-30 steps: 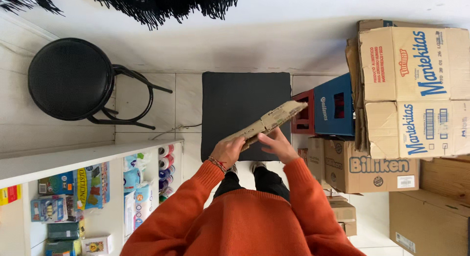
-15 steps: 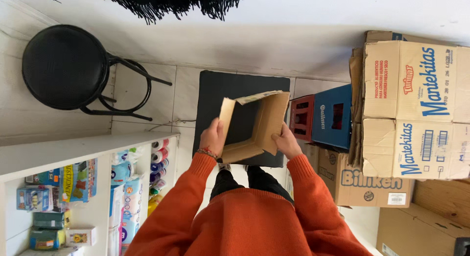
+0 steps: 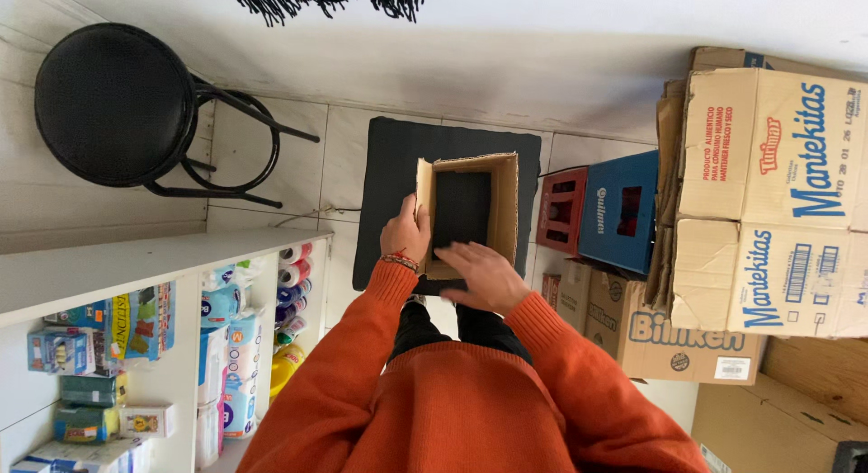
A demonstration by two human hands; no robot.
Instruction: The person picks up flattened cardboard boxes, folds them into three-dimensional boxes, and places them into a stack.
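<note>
1 open cardboard box [image 3: 470,215], held up. 2 hands on it: left hand [image 3: 405,233], right hand [image 3: 484,274]. 1 black mat [image 3: 389,165]. 1 black stool [image 3: 113,102]. 2 crates: 1 red crate [image 3: 562,211], 1 blue crate [image 3: 619,211]. 1 white shelf unit [image 3: 136,265].

Orange knit sweater, ribbed cuffs, beaded wrist bracelet [image 3: 399,260], black trousers [image 3: 457,328]
</note>
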